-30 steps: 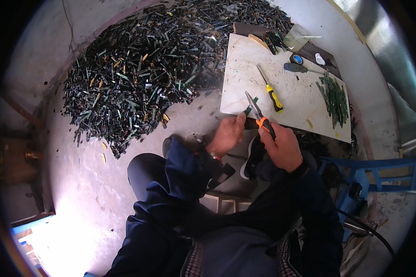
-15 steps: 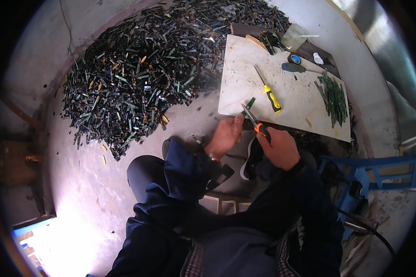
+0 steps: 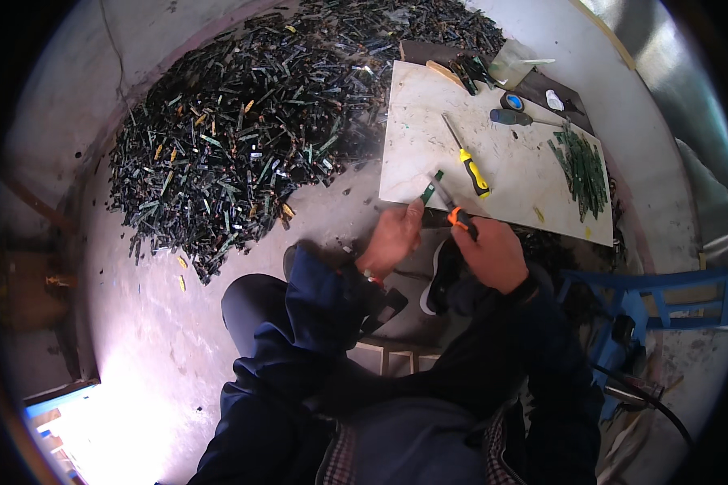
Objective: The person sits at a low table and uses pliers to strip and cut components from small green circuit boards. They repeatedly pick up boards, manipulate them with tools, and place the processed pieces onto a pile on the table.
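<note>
Head view | left hand point(image 3: 392, 236) keeps pinching green strip point(image 3: 431, 187) | right hand point(image 3: 489, 252) grip stays on orange-handled tool point(image 3: 455, 215)

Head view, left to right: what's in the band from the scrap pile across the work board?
Pile of dark scrap strips → small green strip held by the left hand → yellow-handled screwdriver → bundle of green strips on the pale board.

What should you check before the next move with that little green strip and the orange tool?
1. Left hand grips the green strip: ok.
2. Right hand grips the orange-handled tool: ok.
3. Tool tip on the strip: cannot tell, too small.
4. Strip over the white board: ok.
5. Yellow-handled screwdriver lies apart from both hands: ok.
6. Fingers away from the tool tip: cannot tell.
</note>
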### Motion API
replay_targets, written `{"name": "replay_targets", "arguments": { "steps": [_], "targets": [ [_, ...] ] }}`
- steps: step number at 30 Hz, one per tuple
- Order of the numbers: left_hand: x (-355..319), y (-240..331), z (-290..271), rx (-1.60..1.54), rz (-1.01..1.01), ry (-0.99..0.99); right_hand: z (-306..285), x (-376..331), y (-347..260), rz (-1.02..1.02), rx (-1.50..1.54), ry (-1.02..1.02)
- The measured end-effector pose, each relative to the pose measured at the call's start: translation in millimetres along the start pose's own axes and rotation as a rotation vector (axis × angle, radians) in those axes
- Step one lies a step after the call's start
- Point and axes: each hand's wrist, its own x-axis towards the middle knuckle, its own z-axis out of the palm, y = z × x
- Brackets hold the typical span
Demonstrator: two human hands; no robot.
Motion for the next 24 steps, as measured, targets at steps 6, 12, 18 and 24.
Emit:
{"name": "replay_targets", "arguments": {
  "steps": [6,12,18,24],
  "targets": [
    [-3.7,11.0,-2.6,-0.101,-0.106,-0.077,-25.2,12.9,-3.0,0.082,0.085,0.299],
    [-4.3,21.1,-3.1,-0.13,-0.136,-0.175,-22.9,44.8,39.4,0.185,-0.149,0.508],
    [-4.3,25.8,2.7,-0.115,-0.164,-0.239,-15.8,57.9,51.7,0.24,-0.3,0.488],
    [-3.0,23.6,8.7,-0.045,-0.139,-0.285,-17.6,50.7,41.9,-0.084,-0.406,0.667]
  ]
}}
